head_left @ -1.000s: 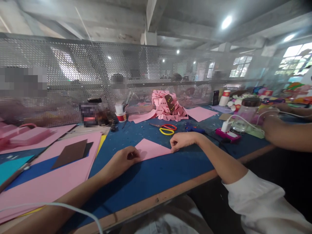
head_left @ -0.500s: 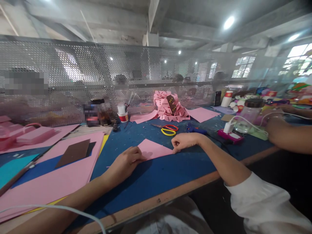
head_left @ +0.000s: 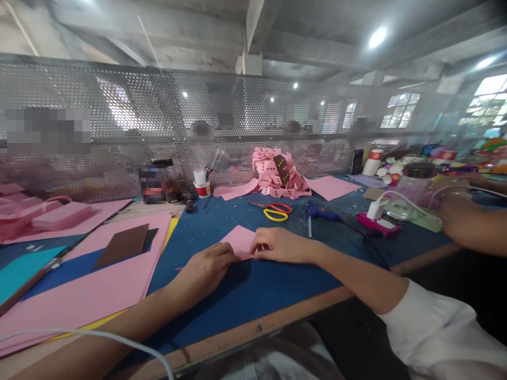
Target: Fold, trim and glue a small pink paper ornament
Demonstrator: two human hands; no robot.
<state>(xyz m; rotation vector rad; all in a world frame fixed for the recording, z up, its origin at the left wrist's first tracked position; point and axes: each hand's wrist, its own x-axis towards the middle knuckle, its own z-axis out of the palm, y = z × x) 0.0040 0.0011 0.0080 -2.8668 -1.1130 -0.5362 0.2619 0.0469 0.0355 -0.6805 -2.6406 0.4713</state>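
A piece of pink paper (head_left: 240,239), its upper corner pointing away from me, lies on the blue table mat (head_left: 277,285). My left hand (head_left: 212,264) is closed on its left corner, fingers bent over the edge. From the right, my right hand (head_left: 279,245) covers part of the paper, its curled fingertips pressed at the near edge. Beyond the hands lie scissors (head_left: 277,211) with one red and one yellow handle. A blue glue gun (head_left: 321,211) with a pale glue stick rests to their right.
Behind stands a pink paper model (head_left: 275,171) with dark dots. Pink sheets (head_left: 99,306) are stacked at left. A magenta power strip (head_left: 379,225), a lidded jar (head_left: 410,192) and a co-worker's arm (head_left: 475,221) are at right. A white cable (head_left: 130,343) crosses my left forearm.
My right hand has slid left along the pink paper, from its right corner to near my left hand. The left hand has barely moved. The view has shifted slightly.
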